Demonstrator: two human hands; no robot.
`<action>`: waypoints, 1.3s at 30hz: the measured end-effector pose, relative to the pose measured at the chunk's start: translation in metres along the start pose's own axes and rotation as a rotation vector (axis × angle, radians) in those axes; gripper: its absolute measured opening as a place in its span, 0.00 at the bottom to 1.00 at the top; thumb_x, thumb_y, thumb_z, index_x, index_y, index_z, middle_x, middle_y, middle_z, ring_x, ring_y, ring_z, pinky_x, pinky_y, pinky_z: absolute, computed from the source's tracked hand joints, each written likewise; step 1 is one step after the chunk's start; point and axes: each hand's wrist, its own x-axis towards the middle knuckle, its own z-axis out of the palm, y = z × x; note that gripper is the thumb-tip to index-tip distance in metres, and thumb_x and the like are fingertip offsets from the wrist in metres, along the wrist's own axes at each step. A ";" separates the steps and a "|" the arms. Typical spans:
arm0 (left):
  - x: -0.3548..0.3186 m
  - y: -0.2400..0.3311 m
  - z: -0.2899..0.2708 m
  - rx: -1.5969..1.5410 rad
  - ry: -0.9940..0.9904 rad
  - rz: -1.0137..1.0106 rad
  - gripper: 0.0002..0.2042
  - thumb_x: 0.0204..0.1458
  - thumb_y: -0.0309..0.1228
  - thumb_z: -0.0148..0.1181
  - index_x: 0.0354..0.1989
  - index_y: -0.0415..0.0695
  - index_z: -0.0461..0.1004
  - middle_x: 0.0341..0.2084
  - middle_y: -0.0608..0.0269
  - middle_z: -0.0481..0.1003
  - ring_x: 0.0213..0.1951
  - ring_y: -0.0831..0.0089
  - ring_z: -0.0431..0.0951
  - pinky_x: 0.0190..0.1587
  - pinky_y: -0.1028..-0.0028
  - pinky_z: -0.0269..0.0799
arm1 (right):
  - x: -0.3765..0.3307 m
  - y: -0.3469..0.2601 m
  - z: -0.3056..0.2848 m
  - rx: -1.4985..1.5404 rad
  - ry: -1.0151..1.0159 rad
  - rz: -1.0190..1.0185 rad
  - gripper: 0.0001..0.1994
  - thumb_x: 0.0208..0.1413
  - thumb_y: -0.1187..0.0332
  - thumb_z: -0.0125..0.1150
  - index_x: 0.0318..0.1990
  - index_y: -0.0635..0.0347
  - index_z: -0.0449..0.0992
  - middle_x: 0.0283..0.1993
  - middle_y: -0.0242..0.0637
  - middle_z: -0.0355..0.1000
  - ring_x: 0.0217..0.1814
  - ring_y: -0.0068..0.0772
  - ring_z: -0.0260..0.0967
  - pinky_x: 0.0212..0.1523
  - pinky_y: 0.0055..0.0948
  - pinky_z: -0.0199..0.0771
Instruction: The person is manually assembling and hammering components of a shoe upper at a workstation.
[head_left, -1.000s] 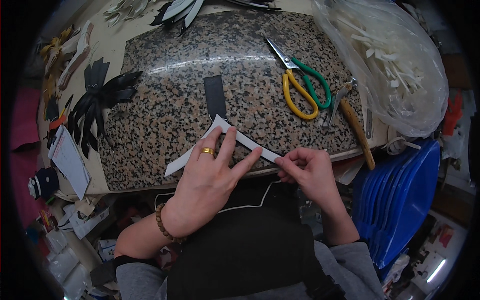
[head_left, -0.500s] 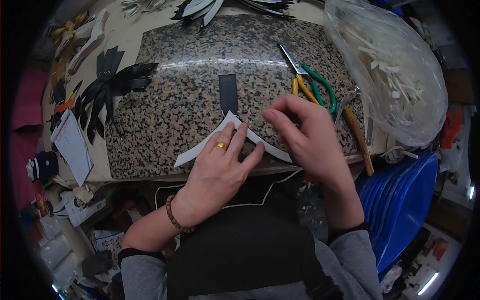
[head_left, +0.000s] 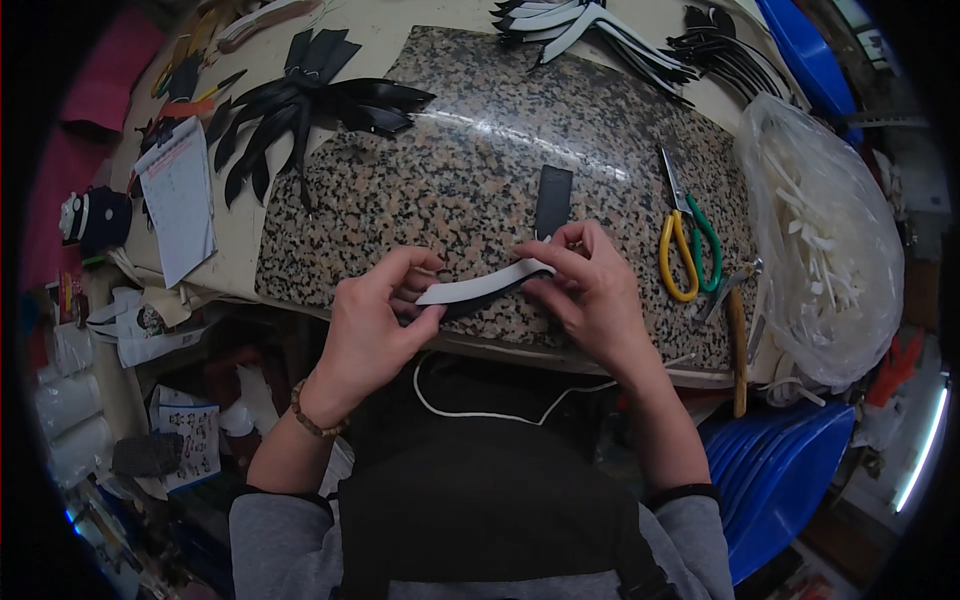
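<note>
The left grip (head_left: 368,308) and right grip (head_left: 603,300) pinch opposite ends of the white strip (head_left: 482,287). Uneven tension could misalign the dark strip (head_left: 490,303) between them.

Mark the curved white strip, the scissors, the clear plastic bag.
Curved white strip (head_left: 484,285): head view, middle of its white face.
Yellow-and-green-handled scissors (head_left: 682,204): head view, near the pivot.
Clear plastic bag (head_left: 845,354): head view, lower wall.

Matt strip (head_left: 483,287), glossy stone slab (head_left: 470,190)
</note>
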 end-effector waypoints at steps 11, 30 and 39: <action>-0.002 -0.006 -0.013 0.083 0.029 0.142 0.13 0.50 0.14 0.67 0.45 0.38 0.83 0.39 0.59 0.82 0.38 0.71 0.85 0.39 0.75 0.82 | 0.009 -0.001 0.005 -0.011 -0.036 -0.020 0.10 0.56 0.73 0.72 0.44 0.48 0.87 0.43 0.30 0.73 0.40 0.35 0.78 0.40 0.36 0.78; -0.011 -0.013 -0.005 0.379 0.057 0.481 0.19 0.44 0.15 0.68 0.48 0.40 0.83 0.38 0.59 0.79 0.38 0.61 0.81 0.38 0.67 0.79 | 0.007 -0.007 0.010 -0.258 0.012 -0.335 0.20 0.48 0.82 0.64 0.48 0.51 0.86 0.46 0.29 0.78 0.42 0.36 0.76 0.43 0.36 0.79; -0.011 -0.018 -0.009 0.389 0.026 0.521 0.17 0.46 0.18 0.68 0.46 0.42 0.83 0.39 0.60 0.78 0.39 0.61 0.81 0.42 0.65 0.79 | 0.004 -0.007 0.008 -0.344 -0.032 -0.397 0.20 0.46 0.81 0.66 0.48 0.52 0.85 0.48 0.29 0.78 0.43 0.35 0.76 0.42 0.35 0.80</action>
